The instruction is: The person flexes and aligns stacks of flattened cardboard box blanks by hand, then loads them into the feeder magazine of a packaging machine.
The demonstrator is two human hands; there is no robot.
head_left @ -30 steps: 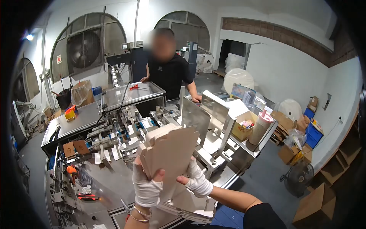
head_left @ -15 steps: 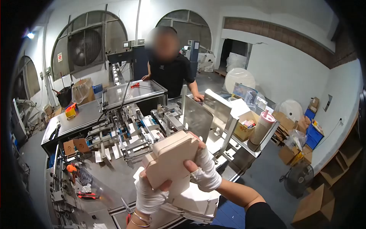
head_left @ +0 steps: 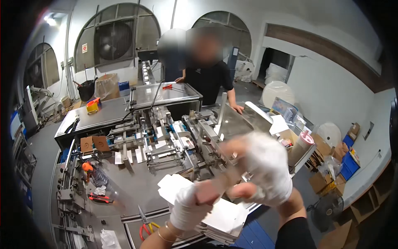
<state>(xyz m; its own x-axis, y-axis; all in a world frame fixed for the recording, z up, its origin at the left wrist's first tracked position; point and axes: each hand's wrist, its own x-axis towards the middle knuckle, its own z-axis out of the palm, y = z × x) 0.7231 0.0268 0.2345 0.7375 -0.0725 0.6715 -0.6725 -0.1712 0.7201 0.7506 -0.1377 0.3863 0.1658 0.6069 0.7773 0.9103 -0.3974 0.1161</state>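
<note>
My left hand (head_left: 192, 205), in a white fingerless glove, is closed round the lower left end of a stack of cardboard blanks (head_left: 224, 179). The stack is blurred and seen nearly edge-on. At its upper right is my right hand (head_left: 267, 170), gloved the same way and smeared by motion, its fingers above and its thumb below. Under my hands lies a pile of flat white blanks (head_left: 226, 216). Left of that pile, another white blank (head_left: 174, 186) shows beside the machine parts.
A co-worker in black (head_left: 207, 79) stands across the machine (head_left: 166, 137), one hand near upright metal plates (head_left: 236, 122). Scissors (head_left: 144, 224), a red cutter (head_left: 100, 198) and crumpled paper (head_left: 109, 239) lie on the left worktop. A pink-lidded cup (head_left: 302, 147) stands at right.
The stack has turned from face-on to nearly edge-on, and my right hand has moved up and right. My left hand has shifted right in view. The camera view has swung left.
</note>
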